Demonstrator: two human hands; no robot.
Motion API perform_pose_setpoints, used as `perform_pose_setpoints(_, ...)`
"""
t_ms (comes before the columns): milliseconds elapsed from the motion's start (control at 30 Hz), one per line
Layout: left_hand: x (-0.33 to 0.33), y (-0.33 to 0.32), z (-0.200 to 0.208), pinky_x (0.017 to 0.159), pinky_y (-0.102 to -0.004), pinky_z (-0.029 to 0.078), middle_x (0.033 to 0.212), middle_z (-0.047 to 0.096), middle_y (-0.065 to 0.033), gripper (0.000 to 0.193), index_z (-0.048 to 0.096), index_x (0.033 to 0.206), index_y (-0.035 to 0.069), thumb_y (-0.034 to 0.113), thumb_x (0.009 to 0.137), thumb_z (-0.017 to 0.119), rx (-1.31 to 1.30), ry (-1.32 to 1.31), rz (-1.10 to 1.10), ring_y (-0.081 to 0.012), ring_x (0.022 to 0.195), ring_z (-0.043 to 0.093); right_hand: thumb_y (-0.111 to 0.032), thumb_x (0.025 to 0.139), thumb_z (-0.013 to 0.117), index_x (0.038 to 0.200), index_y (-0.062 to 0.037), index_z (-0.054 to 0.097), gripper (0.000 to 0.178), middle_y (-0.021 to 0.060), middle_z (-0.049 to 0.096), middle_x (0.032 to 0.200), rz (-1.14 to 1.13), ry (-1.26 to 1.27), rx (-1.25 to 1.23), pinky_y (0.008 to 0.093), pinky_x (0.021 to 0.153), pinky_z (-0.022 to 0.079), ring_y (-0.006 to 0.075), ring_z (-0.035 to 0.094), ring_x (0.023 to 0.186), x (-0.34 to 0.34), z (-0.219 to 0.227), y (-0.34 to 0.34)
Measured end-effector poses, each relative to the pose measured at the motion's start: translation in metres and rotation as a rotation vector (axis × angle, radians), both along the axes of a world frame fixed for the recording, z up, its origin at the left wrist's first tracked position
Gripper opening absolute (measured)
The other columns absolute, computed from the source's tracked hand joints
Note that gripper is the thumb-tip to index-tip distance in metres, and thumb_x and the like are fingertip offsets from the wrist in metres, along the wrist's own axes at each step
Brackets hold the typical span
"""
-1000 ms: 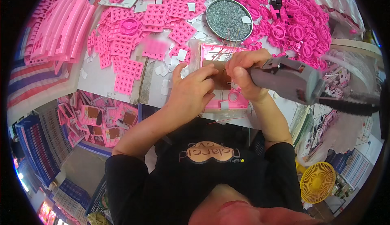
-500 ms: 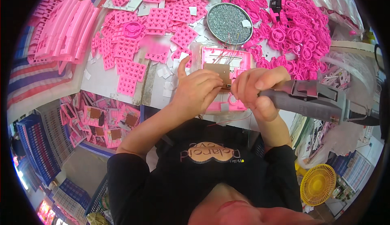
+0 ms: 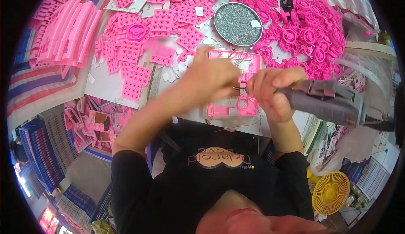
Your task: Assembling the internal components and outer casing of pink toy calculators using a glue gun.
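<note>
Driving a screw, we see a pink rectangular frame [image 3: 234, 103] lying flat.
Right hand [image 3: 274, 92] clamps grey electric screwdriver [image 3: 325, 101]; left hand [image 3: 213, 77] blurred, grip unclear.

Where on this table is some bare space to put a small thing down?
A bare white patch lies between the pink curved strips and the loose grid tiles. Around the screw dish and the pink ring pile it is crowded; the pink frame fills the front.

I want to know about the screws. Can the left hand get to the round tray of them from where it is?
Probably yes. The left hand is just below the round tray of screws, with only the pink frame lying flat between them.
</note>
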State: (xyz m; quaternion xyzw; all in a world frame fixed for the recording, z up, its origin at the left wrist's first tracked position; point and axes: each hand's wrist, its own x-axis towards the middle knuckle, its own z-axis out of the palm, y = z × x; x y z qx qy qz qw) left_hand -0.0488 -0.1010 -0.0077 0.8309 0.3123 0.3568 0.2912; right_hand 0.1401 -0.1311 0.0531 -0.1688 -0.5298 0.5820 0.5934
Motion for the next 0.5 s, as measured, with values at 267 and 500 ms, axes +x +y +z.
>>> perform_pose_setpoints(267,0.037,0.128,-0.015,0.093,-0.0511,0.038,0.095,0.068,-0.0051,0.017,0.078,0.091,0.017,0.031,0.082,0.073,0.254,0.712,0.359,-0.0257,0.104,0.059,-0.019,0.095,0.068,0.108,-0.0101,0.043,0.03,0.0024,0.047,0.061,0.028,-0.116,-0.078,0.0317,0.051,0.039,0.0134,0.044,0.052,-0.009,-0.025,-0.014)
perform_pose_setpoints(500,0.044,0.137,-0.038,0.09,-0.0498,0.039,0.092,0.07,-0.007,0.018,0.077,0.083,0.014,0.023,0.085,0.061,0.386,0.628,0.354,-0.0268,0.099,0.064,-0.012,0.094,0.068,0.106,-0.0094,0.045,0.026,0.0037,0.051,0.066,0.086,-0.188,-0.071,0.0328,0.052,0.041,0.0147,0.047,0.055,-0.012,-0.031,-0.017)
